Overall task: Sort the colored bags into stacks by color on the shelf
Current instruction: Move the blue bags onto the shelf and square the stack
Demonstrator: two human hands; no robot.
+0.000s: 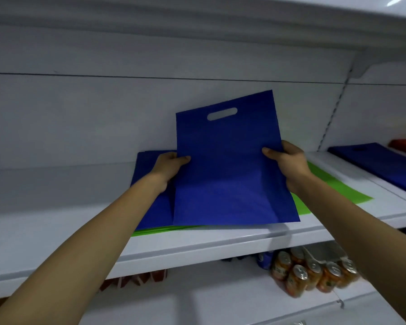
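Head view, blue bag (pixel 227 170) pinched between left hand (pixel 168 168), right hand (pixel 288 163)

Head view, facing white shelf (pixel 197 245), close

Matt cloth bags, slightly glossy shelf
The blue bag (pixel 227 174) looks like matt, papery non-woven cloth, smooth with one soft crease; the green bags (pixel 352 194) look the same. The shelf (pixel 56 231) looks like white painted metal with a slight sheen. The cans (pixel 314 273) have shiny metal tops under clear plastic wrap.
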